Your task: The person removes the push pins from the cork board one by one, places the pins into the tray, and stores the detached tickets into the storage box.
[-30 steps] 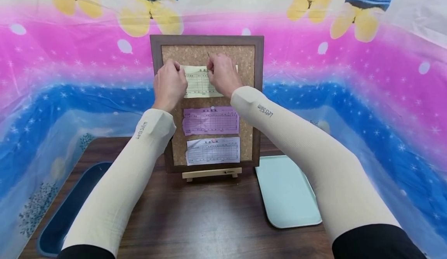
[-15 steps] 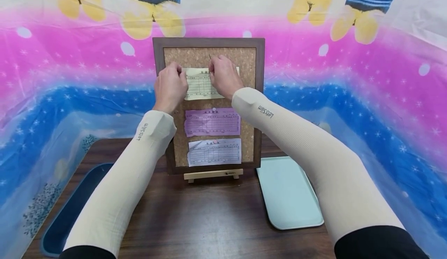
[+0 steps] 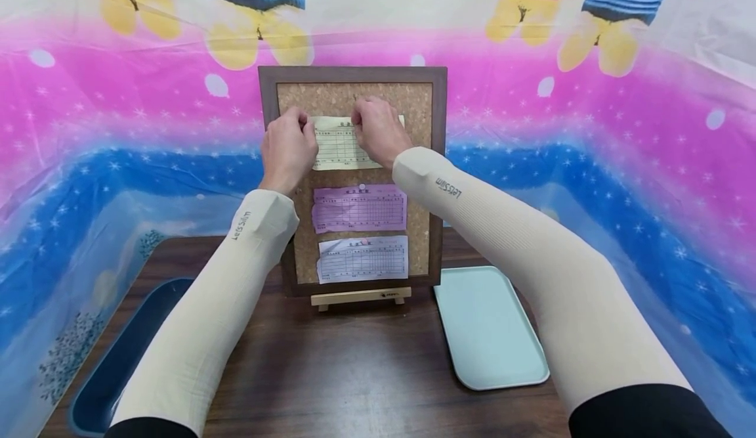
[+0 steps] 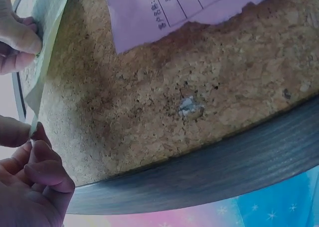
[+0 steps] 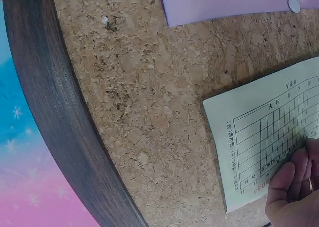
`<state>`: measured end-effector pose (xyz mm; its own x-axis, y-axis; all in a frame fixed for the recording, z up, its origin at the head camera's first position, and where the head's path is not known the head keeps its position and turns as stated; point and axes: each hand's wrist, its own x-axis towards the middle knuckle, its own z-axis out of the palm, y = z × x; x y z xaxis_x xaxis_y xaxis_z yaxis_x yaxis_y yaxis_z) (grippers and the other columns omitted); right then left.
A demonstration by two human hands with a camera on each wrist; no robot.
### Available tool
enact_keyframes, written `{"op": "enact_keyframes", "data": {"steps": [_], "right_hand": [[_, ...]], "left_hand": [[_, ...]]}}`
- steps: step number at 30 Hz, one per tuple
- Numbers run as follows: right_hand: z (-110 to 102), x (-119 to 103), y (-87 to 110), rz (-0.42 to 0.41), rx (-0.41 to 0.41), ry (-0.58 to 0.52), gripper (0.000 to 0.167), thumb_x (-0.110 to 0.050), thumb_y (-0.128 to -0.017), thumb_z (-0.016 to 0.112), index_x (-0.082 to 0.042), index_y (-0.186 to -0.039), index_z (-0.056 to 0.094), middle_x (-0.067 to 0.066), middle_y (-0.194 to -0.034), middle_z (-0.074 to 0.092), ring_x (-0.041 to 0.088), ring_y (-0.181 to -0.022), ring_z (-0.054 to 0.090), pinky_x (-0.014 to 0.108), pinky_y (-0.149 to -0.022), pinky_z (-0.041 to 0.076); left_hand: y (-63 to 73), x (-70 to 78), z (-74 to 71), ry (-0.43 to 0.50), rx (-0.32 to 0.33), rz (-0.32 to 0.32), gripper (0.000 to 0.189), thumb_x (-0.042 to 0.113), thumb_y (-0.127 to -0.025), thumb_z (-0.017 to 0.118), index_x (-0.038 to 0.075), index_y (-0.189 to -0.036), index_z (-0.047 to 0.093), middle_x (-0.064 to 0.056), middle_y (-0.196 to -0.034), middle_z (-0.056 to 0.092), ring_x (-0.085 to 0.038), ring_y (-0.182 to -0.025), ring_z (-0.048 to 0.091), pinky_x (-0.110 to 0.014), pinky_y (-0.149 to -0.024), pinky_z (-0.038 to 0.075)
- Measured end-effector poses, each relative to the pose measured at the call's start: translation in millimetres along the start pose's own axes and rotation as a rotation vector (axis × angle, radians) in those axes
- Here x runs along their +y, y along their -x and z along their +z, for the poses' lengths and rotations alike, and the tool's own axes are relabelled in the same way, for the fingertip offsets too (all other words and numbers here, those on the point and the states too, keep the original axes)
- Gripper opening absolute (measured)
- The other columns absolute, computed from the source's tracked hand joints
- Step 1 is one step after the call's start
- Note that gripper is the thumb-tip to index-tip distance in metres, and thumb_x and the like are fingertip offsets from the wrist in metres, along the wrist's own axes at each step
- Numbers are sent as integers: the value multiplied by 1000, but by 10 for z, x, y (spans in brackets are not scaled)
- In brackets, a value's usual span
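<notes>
I see no shift | left grip pinches yellow slip | right grip: can't tell its hold | pinning likely unfinished

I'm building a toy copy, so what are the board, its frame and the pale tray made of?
The board: looks like matte cork, from its crumbly speckled grains.
Its frame: dark brown, probably wood; grain streaks show, perhaps imitation.
The pale tray: likely smooth plastic, judging by its even colour and rounded corners.
</notes>
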<state>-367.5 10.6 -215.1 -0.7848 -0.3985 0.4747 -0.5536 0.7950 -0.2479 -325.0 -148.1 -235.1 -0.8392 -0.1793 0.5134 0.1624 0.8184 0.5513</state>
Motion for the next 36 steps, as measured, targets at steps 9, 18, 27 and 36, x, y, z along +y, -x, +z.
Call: {"op": "enact_keyframes", "data": {"steps": [9,18,27,36], "right_hand": [[-58,36,4,-20,-18,-23,15,2,-89,55,-8,-93,66,2,-95,61,15,-93,56,23,-83,43],[-96,151,24,-49,-63,-120,20,8,-85,52,-9,-89,61,2,-90,56,14,-86,52,22,-76,43],[-223,181,93,-95,-48,-130,18,9,-86,52,-7,-89,60,2,-91,55,14,-86,52,20,-75,42],[-328,304,159,-50,11,-78,10,2,-91,54,-7,-92,58,4,-93,55,16,-88,52,26,-80,42]], "left_hand": [[13,41,-13,3,11,11,22,23,-99,46,5,-102,58,-15,-100,64,-33,-94,60,-46,-79,43],[28,36,-33,33,50,11,21,22,-98,48,6,-103,60,-14,-102,65,-31,-93,60,-45,-79,43],[46,-7,-123,63,60,9,22,19,-99,46,2,-106,58,-16,-103,64,-33,-94,58,-45,-81,42],[91,-100,-252,96,52,13,25,19,-101,42,0,-109,55,-17,-103,62,-32,-92,57,-44,-79,42]]}}
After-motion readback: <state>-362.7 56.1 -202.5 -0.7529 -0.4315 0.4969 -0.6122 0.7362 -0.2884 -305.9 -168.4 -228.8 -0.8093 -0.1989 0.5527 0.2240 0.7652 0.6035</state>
